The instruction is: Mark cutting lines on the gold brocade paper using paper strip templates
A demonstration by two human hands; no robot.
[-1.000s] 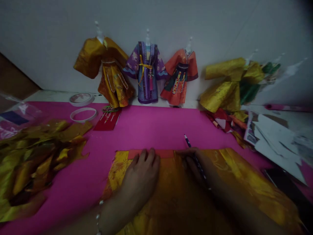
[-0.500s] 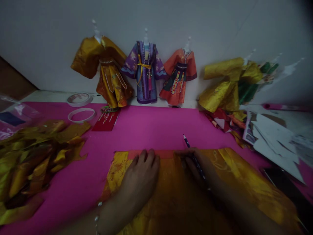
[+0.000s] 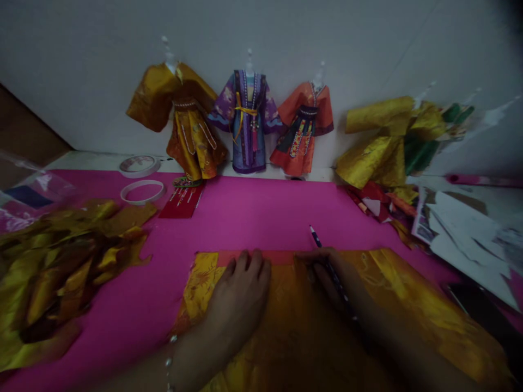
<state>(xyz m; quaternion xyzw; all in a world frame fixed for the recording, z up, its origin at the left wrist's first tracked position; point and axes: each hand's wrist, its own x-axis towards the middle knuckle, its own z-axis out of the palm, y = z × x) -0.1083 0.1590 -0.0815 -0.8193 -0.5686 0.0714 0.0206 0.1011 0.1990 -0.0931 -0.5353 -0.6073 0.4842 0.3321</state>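
Now my left hand [image 3: 241, 294] presses flat, fingers together, on the gold fabric [image 3: 408, 294]; my right hand [image 3: 327, 275] pinches a pen [image 3: 316, 239] at the fabric's red strip [image 3: 281, 257].

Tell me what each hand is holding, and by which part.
The right hand grips a pen along its lower shaft, its far end sticking out beyond the fingers. The left hand holds nothing; it lies flat on the golden fabric.

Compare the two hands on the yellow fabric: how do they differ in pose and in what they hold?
The left hand lies flat, palm down, holding nothing; the right hand is curled around a pen. The left hand's fingers reach the orange strip; the right hand sits beside that strip's end. Both rest on the yellow fabric.
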